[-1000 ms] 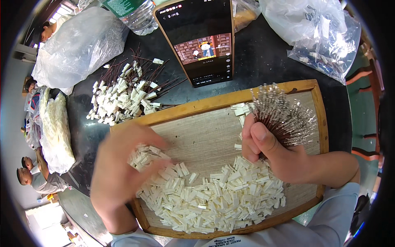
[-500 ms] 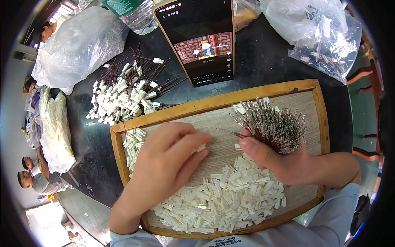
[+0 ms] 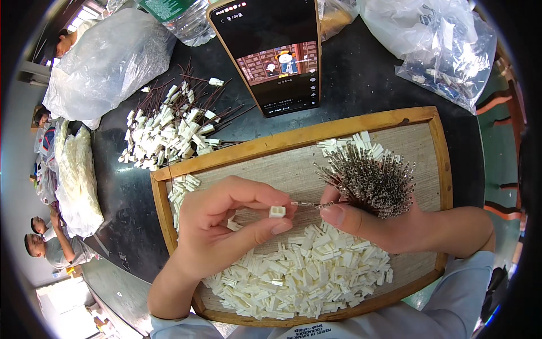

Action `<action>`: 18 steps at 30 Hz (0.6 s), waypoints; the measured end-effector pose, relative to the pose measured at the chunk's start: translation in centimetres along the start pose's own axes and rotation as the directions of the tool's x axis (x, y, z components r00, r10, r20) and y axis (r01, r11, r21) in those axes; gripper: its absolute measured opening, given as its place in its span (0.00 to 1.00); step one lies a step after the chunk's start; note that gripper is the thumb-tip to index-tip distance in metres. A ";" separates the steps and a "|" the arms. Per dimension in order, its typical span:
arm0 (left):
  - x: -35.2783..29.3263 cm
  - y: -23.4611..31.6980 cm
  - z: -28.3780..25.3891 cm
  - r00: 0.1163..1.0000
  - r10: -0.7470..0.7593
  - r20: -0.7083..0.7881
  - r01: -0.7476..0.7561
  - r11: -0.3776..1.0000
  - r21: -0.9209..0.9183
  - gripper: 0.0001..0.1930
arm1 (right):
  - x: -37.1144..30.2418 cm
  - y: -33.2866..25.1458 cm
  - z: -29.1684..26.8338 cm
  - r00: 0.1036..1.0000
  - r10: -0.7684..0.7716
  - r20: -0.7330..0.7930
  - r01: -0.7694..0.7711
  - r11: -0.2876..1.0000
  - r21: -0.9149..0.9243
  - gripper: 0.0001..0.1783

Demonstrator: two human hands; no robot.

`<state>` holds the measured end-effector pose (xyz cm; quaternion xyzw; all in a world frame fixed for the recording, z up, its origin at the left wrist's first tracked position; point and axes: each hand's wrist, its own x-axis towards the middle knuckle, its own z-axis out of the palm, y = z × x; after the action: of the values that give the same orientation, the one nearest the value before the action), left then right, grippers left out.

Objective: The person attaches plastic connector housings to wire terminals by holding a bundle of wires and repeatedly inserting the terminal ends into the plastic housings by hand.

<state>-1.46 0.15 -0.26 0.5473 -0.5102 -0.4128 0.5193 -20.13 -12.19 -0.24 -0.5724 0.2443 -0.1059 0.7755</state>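
My left hand [image 3: 226, 226] pinches a small white connector housing [image 3: 277, 212] between thumb and fingers, its socket end showing. A bundle of brown wires with crimped metal terminals [image 3: 372, 181] is gripped in my right hand [image 3: 378, 223], terminals fanned out upward. From that hand's thumb and forefinger, a wire with a metal terminal [image 3: 307, 204] sticks out to the left, its tip close to my left fingertips. Below both hands lies a heap of loose white housings [image 3: 305, 271] in a wood-framed tray [image 3: 293, 135].
Finished-looking wires with white housings [image 3: 169, 127] are piled beyond the tray's left corner. A phone [image 3: 271, 56] stands behind the tray, a water bottle [image 3: 189, 22] beside it. Plastic bags [image 3: 107, 62] lie left and right on the black table. Other people [image 3: 51, 243] sit at far left.
My left hand has turned and moved slightly right, bringing the housing into sight near the wire's terminal. My right hand keeps the bundle, which has tilted a little.
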 end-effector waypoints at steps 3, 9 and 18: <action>0.2 0.4 -0.3 0.999 -0.011 0.054 0.007 0.997 0.080 0.18 | -0.1 -0.2 0.0 0.999 0.040 0.005 -0.040 0.999 0.002 0.09; 0.2 0.4 -0.2 1.000 0.005 -0.007 -0.004 0.998 0.056 0.12 | -0.2 -0.1 0.1 1.000 0.025 -0.001 -0.025 1.000 0.005 0.09; 0.6 1.7 0.6 0.990 0.132 0.046 -0.140 0.932 0.335 0.09 | 0.0 0.4 -0.3 0.996 -0.030 0.082 0.029 1.000 0.011 0.13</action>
<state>-2.23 -0.43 1.41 0.5869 -0.6159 -0.2886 0.4393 -20.29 -12.28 -0.69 -0.5762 0.2032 -0.0948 0.7859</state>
